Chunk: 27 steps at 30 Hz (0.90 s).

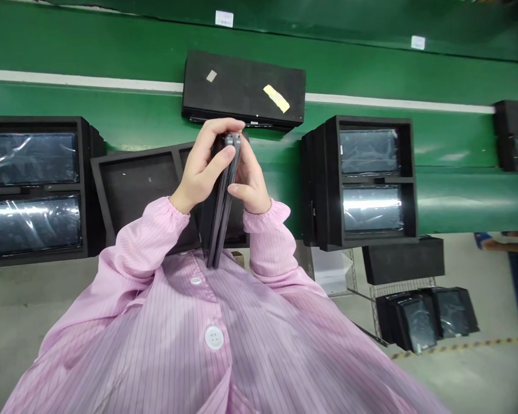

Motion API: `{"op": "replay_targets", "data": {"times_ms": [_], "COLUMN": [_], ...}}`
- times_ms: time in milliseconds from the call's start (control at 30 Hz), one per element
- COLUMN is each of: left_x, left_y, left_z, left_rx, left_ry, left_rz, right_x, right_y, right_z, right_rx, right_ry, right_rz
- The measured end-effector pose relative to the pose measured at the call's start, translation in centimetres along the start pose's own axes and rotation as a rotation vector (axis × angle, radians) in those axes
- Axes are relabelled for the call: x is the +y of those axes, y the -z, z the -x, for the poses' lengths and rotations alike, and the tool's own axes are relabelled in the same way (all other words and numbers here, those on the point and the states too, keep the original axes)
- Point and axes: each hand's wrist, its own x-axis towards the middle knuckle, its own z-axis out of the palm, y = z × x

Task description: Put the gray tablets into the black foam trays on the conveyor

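Two slim dark flat panels [223, 213] are held on edge, face to face, in front of my chest. I cannot tell what kind of device they are, as only their narrow sides show. My left hand [205, 167] wraps round their upper left side, thumb along the edge. On the other side, my right hand [251, 178] grips them with its fingers curled over the far end and its thumb near the edge. Behind and below them lies a black two-compartment tray [140, 187], tilted on the bench and partly covered by my arms.
Stacked black trays with film-wrapped screens stand at the left [34, 190] and right [377, 241]. A black box [244, 86] with a yellow label sits on the green bench [133, 57] ahead. At lower right, a wire rack [374, 310] and more wrapped screens [421, 319] stand below bench level.
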Motion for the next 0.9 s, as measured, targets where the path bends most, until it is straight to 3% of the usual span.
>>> {"op": "replay_targets", "data": {"times_ms": [167, 267, 333, 433, 567, 700, 900], "left_x": [-0.2, -0.3, -0.2, 0.0, -0.4, -0.6, 0.0], "left_y": [-0.2, -0.5, -0.9, -1.3, -1.7, -1.9, -1.5], "left_z": [-0.9, -1.2, -1.2, -1.2, -1.5, -1.7, -1.5], "left_rx": [-0.164, -0.123, -0.117, -0.211, -0.301, -0.361, -0.356], "left_ry": [-0.016, 0.038, 0.090, 0.076, -0.086, -0.223, -0.184], "left_rz": [-0.046, -0.001, 0.046, 0.034, -0.108, -0.228, -0.148], "right_x": [1.5, 2.8, 3.4, 3.9, 3.5, 3.1, 2.1], "right_y": [0.5, 0.7, 0.9, 1.1, 1.0, 0.8, 1.0], "right_z": [0.1, 0.3, 0.6, 0.9, 1.2, 1.2, 1.4], "right_rx": [0.064, 0.069, -0.005, -0.027, 0.165, 0.184, 0.152], "right_ry": [0.187, 0.282, 0.306, 0.236, 0.072, 0.072, 0.085], "right_rz": [-0.034, 0.054, 0.158, 0.185, -0.103, -0.333, -0.293]}}
